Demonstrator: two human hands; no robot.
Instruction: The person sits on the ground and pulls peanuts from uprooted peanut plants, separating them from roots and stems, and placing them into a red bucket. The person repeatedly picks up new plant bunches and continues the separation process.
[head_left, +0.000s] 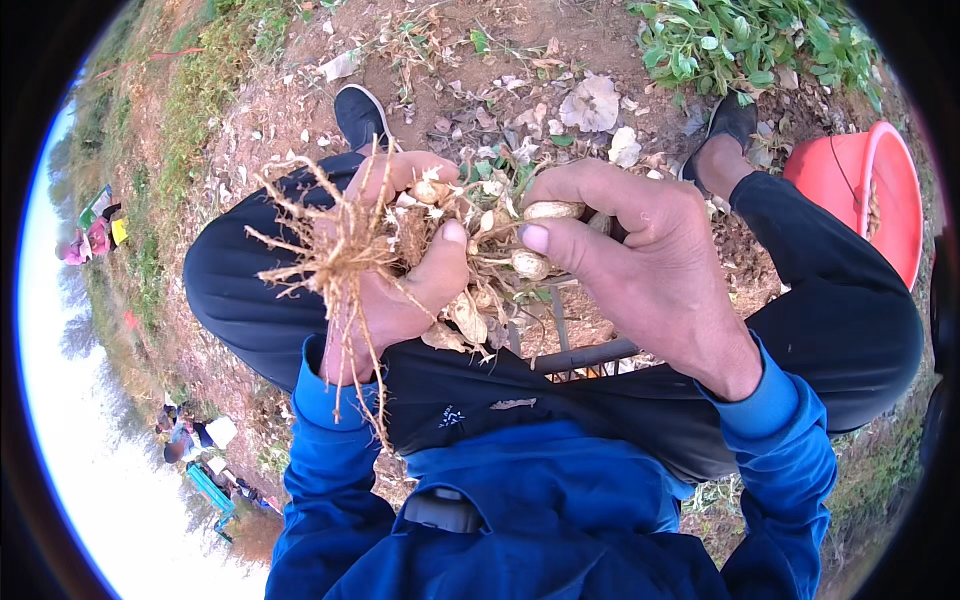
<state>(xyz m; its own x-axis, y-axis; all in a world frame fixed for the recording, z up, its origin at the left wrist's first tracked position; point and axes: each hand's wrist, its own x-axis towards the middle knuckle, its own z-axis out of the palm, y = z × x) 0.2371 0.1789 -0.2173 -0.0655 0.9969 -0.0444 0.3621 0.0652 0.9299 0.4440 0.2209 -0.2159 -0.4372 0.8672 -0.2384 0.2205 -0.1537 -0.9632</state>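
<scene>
My left hand (409, 289) grips a pulled-up peanut plant by its base, thumb across the stem. Its dry, branching roots (337, 255) spread out to the left over my wrist. Peanut pods (469, 319) hang among thin stalks on the right side of that hand. Between the thumb and forefinger of my right hand (652, 247) is a pale peanut pod (553, 211). At least one more pod shows behind it, partly hidden by the curled fingers. Another pod (530, 265) sits just below my right thumb.
A red bucket (825, 169) with peanuts inside stands beyond my right knee. Leafy green plants (757, 45) lie near my right shoe. Dry leaves (591, 103) litter the soil. Under my legs is a dark metal frame (585, 356). Several people are far off at left.
</scene>
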